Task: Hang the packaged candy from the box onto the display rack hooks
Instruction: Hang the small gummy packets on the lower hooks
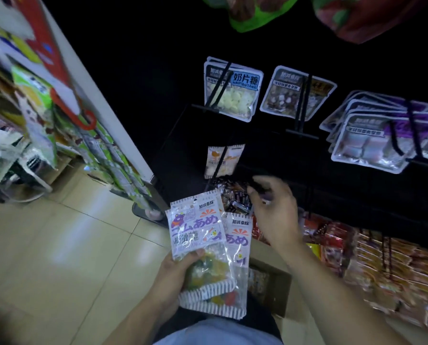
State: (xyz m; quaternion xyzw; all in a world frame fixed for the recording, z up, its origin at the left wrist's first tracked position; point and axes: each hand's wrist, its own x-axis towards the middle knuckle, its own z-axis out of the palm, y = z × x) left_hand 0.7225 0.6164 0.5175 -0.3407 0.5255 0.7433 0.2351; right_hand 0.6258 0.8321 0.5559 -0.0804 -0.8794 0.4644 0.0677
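My left hand (175, 272) grips a small stack of clear candy packets (203, 245) with white striped edges and purple lettering, held upright in front of me. My right hand (273, 215) is raised just right of the packets, fingers curled near a dark hook end low on the black display rack (344, 190); whether it holds anything is unclear in the blur. A matching packet (222, 160) hangs on a hook just above that hand. The cardboard box (270, 287) sits on the floor beneath my forearm, with more packets inside.
Higher hooks carry milk-tablet bags (232, 88), a brown candy bag (295, 93) and several purple bags (377, 135). Red and orange snack packs (382, 265) hang lower right. A crowded shelf (46, 115) stands at left over the tiled floor (71, 245).
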